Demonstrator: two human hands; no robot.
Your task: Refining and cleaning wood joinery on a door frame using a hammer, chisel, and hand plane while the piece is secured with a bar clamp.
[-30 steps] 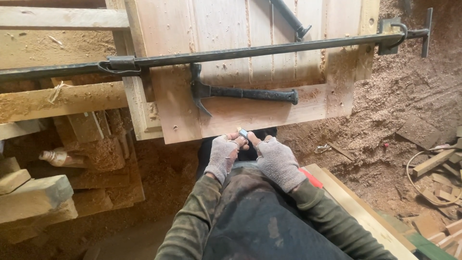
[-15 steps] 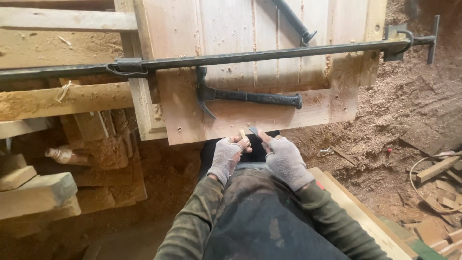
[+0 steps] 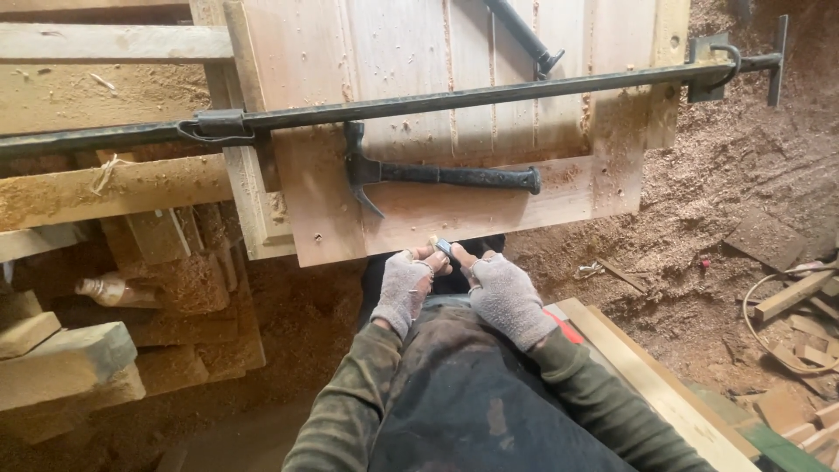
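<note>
- The left hand (image 3: 404, 288), in a grey fingerless glove, sat at about 10 o'clock from the person's lap, its fingertips curled toward the middle and pinched on the near end of a small pale-and-bluish object (image 3: 440, 246); what the object was could not be told.
- That small object lay right between the two hands, at 12 o'clock from the lap, touching the lower edge of the wooden panel (image 3: 454, 214). It looked to run slantwise from 10 to 4 o'clock.
- The right hand (image 3: 507, 293), gloved alike, met it from 4 o'clock, thumb and forefinger closed on the same piece. Neither hand stood clearly nearer.
- The hammer (image 3: 437, 175) lay untouched on the panel at 12 o'clock from the hands, handle running toward 3 o'clock, head at 9.
- Above it a long bar clamp (image 3: 437, 103) spanned the panel.
</note>
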